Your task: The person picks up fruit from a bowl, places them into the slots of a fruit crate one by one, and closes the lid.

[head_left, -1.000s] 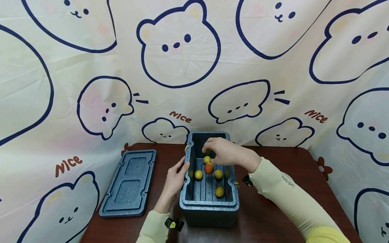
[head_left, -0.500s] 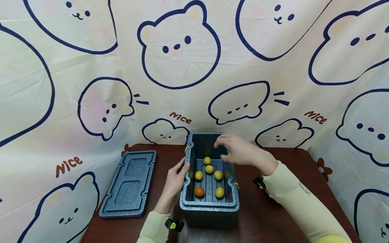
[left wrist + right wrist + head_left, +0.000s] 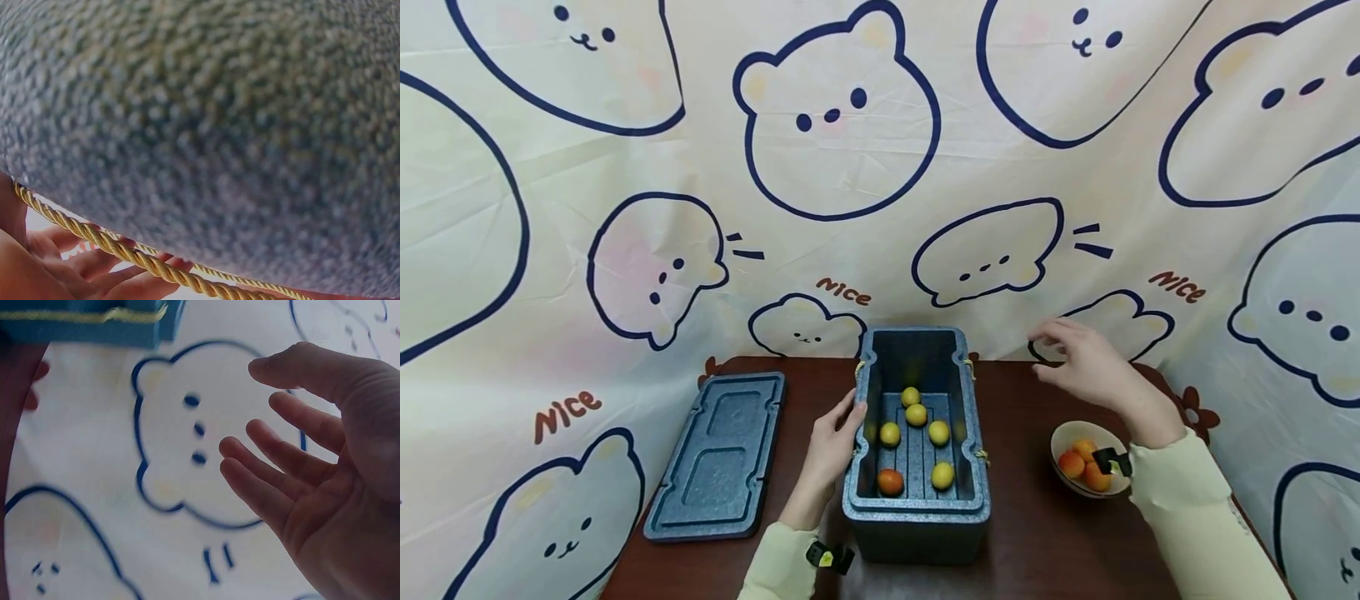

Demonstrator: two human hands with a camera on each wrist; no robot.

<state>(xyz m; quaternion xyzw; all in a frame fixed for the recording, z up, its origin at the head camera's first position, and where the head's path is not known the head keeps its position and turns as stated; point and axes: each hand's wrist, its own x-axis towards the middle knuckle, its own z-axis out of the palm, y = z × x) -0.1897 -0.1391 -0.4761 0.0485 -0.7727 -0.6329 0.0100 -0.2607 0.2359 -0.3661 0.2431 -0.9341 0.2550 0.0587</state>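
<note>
A dark grey-blue foam box (image 3: 917, 537) stands lidless on the table. On its ribbed floor lie several small round yellow fruits (image 3: 939, 432) and one orange-red fruit (image 3: 891, 482), which sits in the near left part. My left hand (image 3: 829, 442) rests against the box's left wall; in the left wrist view its fingers (image 3: 137, 289) extend behind a gold twisted cord (image 3: 156, 265). To the right of the box, my right hand (image 3: 1093, 367) is in the air with nothing in it, fingers spread and slightly bent. The right wrist view shows its bare palm and fingers (image 3: 256, 487).
Below my right forearm, a pale bowl (image 3: 1073, 487) holds several orange fruits (image 3: 1097, 477), partly hidden by the wrist camera. The box's flat lid (image 3: 722, 454) lies on the brown table (image 3: 1022, 517) at the left. A printed cloth (image 3: 850, 167) hangs behind.
My right hand has left the box and swung right, bringing the bowl into view. The orange-red fruit went from the middle to the near left of the box. My left hand stayed put.
</note>
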